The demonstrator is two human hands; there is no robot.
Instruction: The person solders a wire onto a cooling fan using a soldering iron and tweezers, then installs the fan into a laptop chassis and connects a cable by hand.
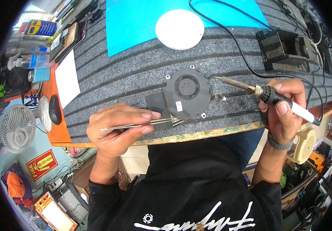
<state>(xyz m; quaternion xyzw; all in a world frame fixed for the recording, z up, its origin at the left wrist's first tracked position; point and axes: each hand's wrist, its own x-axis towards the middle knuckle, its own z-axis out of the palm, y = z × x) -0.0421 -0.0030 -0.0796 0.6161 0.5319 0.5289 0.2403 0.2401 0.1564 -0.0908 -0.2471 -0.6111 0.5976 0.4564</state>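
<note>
A black cooling fan with a round hub and small screw tabs lies on the grey ribbed mat. In my left hand is a pair of metal tweezers, pinched between thumb and fingers. Its tips reach the fan's lower edge, near some small metal pieces whose kind I cannot make out. My right hand grips a soldering iron with a black and white handle. The iron's tip points left and lies by the fan's upper right edge; touching or apart, I cannot tell. A short wire with a white connector sticks out at the fan's right.
A white round disc rests partly on a blue sheet at the back. The black cable loops across the mat to the iron. A dark iron holder stands back right. White paper and a computer mouse lie left.
</note>
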